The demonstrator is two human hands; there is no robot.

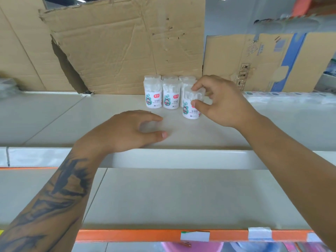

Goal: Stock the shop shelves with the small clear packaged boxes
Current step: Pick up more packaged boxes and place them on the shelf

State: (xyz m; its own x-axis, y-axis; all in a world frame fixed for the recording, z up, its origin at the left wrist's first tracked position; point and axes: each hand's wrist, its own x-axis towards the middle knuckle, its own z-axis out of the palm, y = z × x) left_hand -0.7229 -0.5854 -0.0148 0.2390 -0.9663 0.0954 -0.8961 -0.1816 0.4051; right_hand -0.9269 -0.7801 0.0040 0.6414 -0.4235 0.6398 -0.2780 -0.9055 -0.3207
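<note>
Several small clear packaged boxes with white labels stand grouped at the back of the pale shelf [91,117], against the cardboard. Two front ones are a left box [153,96] and a middle box [171,97]. My right hand [221,104] pinches another clear box [191,108] between thumb and fingers, just in front of the group's right side; its base is at the shelf surface. My left hand [131,130] hovers low over the shelf to the left of that box, fingers loosely curved, holding nothing.
Torn brown cardboard [118,48] lines the back of the shelf, with a printed carton [269,64] to the right. A lower shelf [181,197] with an orange price rail [145,235] lies below. Wrapped goods [291,98] sit at the right.
</note>
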